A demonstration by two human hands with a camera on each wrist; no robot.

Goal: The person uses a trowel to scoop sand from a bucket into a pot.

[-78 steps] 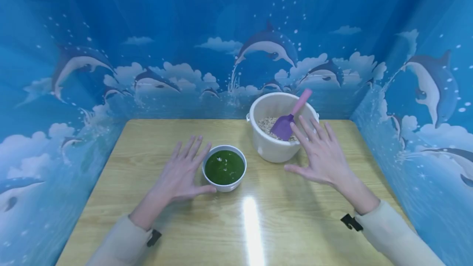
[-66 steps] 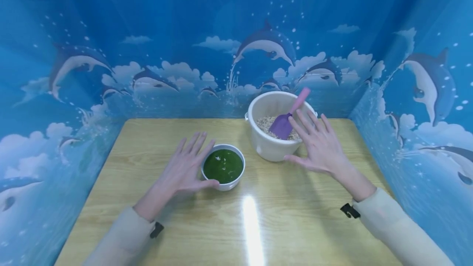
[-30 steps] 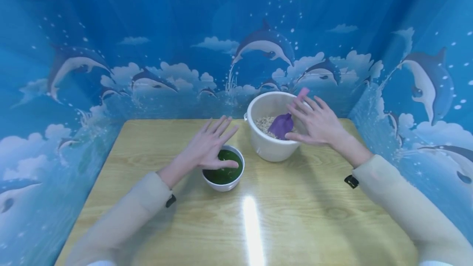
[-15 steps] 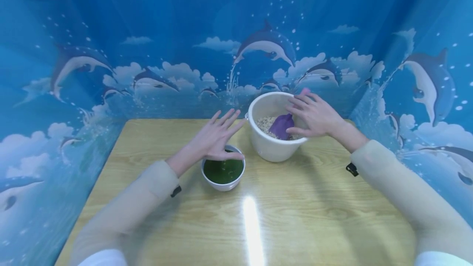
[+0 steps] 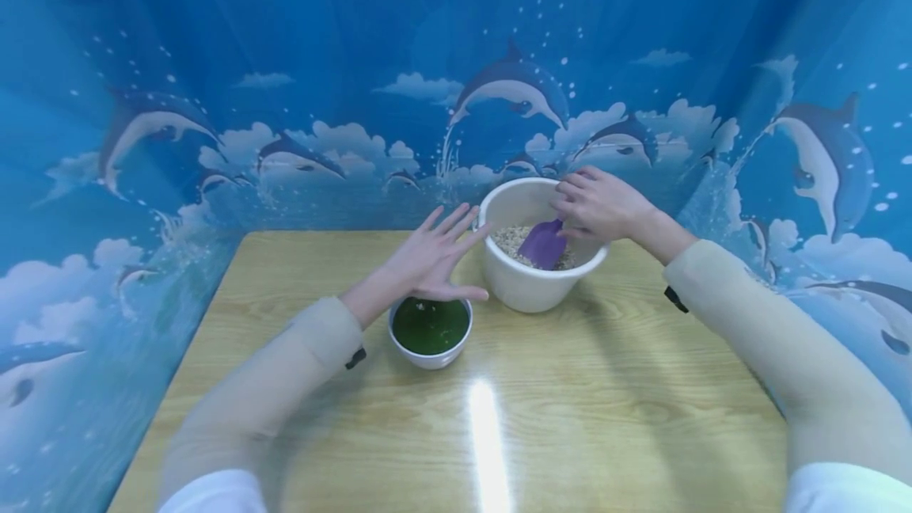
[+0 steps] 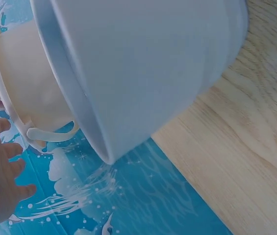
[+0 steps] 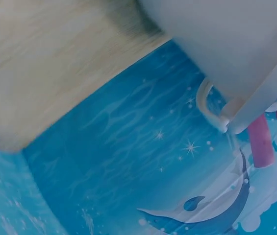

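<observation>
A white bowl (image 5: 431, 358) of dark green liquid with pale bits on it stands on the table. My left hand (image 5: 436, 260), fingers spread and fairly straight, hovers over the bowl's far side and reaches toward the bucket's left rim without gripping anything. Behind and to the right stands a white bucket (image 5: 527, 288) of pale grain-like bits, holding a purple scoop (image 5: 543, 245). My right hand (image 5: 597, 204) is over the bucket's right side, its fingers curled round the scoop's handle and hiding most of it. In the right wrist view, the pink handle (image 7: 261, 142) extends past the rim beside my fingertips.
The wooden table (image 5: 556, 418) carries a bright light reflection near its front. Blue curtains (image 5: 370, 38) printed with dolphins stand behind the table and along both sides. A small loop handle (image 7: 209, 105) sticks out from the bucket's rim.
My right hand has moved forward from beside the bucket to the scoop's handle, and its fingers have curled. My left hand has moved forward and right across the bowl. Bowl and bucket stay put.
</observation>
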